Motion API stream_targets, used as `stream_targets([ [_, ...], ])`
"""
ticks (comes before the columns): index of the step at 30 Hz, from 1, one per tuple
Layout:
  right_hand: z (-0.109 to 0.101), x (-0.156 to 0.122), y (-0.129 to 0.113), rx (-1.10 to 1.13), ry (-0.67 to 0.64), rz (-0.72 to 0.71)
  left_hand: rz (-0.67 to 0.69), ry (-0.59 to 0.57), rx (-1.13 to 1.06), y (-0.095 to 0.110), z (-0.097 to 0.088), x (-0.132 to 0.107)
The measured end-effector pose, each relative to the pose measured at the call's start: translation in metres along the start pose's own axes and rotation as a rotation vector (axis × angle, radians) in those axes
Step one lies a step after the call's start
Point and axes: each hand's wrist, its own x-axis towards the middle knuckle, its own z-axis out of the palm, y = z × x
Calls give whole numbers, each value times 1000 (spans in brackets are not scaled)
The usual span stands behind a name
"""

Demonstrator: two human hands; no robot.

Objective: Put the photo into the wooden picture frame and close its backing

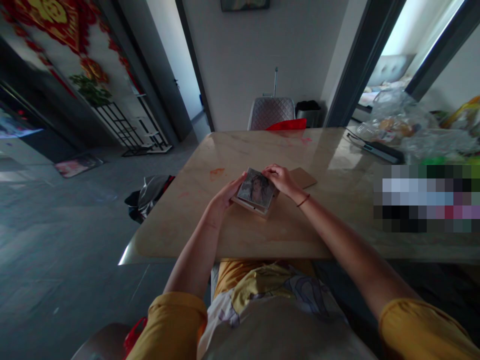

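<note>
In the head view, a small shallow box (252, 207) sits at an angle on the table in front of me. A square grey picture card (257, 188) printed with a figure lies at its top, slightly tilted. My left hand (228, 192) grips the left side of the box, its fingertips along the card's edge. At the card's upper right corner are the bent fingers of my right hand (278, 177), pinching its edge. Just behind my right wrist lies a flat tan board (303, 178), perhaps the box's lid.
The table (180, 230) has orange-red marks on it. Toward the right lie a dark strip-shaped device (384, 152) with a cable and several clear plastic bags (397, 117). A chair (272, 114) with a red item (287, 124) stands at the far edge.
</note>
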Motion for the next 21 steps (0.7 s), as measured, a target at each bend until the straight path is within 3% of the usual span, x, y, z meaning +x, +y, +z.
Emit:
stream_targets([
  [7, 6, -2, 4, -49, 89, -93, -16, -8, 5, 1, 0, 1],
  [10, 5, -3, 6, -89, 68, -117, 3, -1, 18, -1, -2, 3],
  [17, -1, -13, 5, -396, 87, -309, 4, 49, 65, -2, -4, 5],
  [21, -1, -17, 3, -456, 126, -377, 20, 76, 75, -2, -5, 5],
])
